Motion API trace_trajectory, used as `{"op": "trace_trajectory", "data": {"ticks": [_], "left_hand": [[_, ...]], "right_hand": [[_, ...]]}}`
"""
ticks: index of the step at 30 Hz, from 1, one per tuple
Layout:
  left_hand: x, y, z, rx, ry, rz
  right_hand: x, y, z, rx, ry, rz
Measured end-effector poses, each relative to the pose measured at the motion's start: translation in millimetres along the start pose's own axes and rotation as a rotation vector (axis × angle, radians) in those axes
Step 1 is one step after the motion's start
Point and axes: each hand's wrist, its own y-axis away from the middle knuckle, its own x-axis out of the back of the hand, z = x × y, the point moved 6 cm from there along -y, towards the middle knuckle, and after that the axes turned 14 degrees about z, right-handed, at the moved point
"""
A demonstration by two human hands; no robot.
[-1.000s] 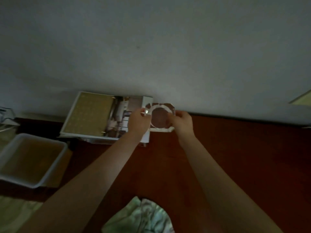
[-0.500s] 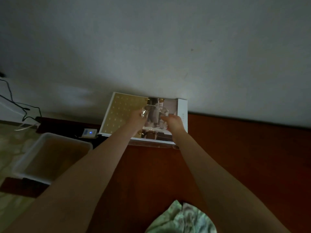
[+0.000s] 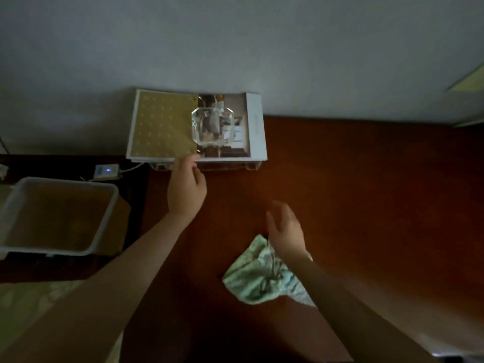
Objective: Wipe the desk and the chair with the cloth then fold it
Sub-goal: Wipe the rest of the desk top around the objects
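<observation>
**Item 1:** crumpled pale-green patterned cloth (image 3: 258, 276). Lies in a heap on reddish-brown wooden desk (image 3: 366, 195), centre-right of view, twd the near side. Right side of the heap is hidden under the right forearm.

**Item 2:** right hand (image 3: 286, 229). Over the cloth's far edge, wrist above the heap; motion-blurred. Fingers relaxed, a little spread, pointing twd the wall, w/ nothing in them. Cannot tell whether it touches the cloth.

**Item 3:** left hand (image 3: 187, 191). Well apart from the cloth, up and to its left, at the front edge of the booklet. Fingers loosely curled, thumb close to forefinger, nothing held. Fingertips are right at the booklet's edge; cannot tell if they touch it.

**Item 4:** open booklet w/ gold patterned page and photo page (image 3: 162, 127). Back-left corner of desk, against the wall, on clear acrylic stand (image 3: 230, 166).

**Item 5:** clear octagonal glass dish (image 3: 212, 125). Sits on the booklet's photo page, apart from both hands.

**Item 6:** white rectangular plastic bin (image 3: 62, 181). Off the desk, to its left.

**Item 7:** small white device w/ blue light (image 3: 107, 171). Betw. bin and booklet, cable attached.

**Item 8:** plain grey-white wall (image 3: 235, 48). Behind the desk.
</observation>
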Motion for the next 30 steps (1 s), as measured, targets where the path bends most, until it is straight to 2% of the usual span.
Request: {"op": "trace_trajectory", "data": {"ticks": [3, 5, 8, 12, 16, 24, 30], "left_hand": [[-15.9, 53.2, 1.1, -0.184, -0.042, -0.101], [-28.6, 80.3, -8.8, -0.172, -0.094, -0.184], [-46.1, 102.7, -23.2, -0.086, -0.229, -0.285], [-61.5, 110.2, -16.9, 0.009, -0.422, -0.389], [-83.4, 97.5, -5.9, 0.175, -0.529, -0.43], [-118.5, 64.9, 9.3, 0.46, -0.725, -0.565], [-129.6, 49.1, 1.6, 0.477, -0.916, -0.607]], "right_hand": [[-19.7, 70.5, 45.3, 0.252, 0.386, -0.121], [-32.1, 111.2, 63.0, 0.314, 0.578, -0.262], [-36.9, 135.7, 71.1, 0.365, 0.672, -0.327], [-39.7, 114.9, 76.0, 0.366, 0.739, -0.377], [-33.0, 62.8, 81.0, 0.324, 0.745, -0.374], [-30.6, -112.5, 52.0, 0.501, 0.741, -0.222], [-55.6, -220.3, 23.0, 0.565, 0.73, -0.173]]}}
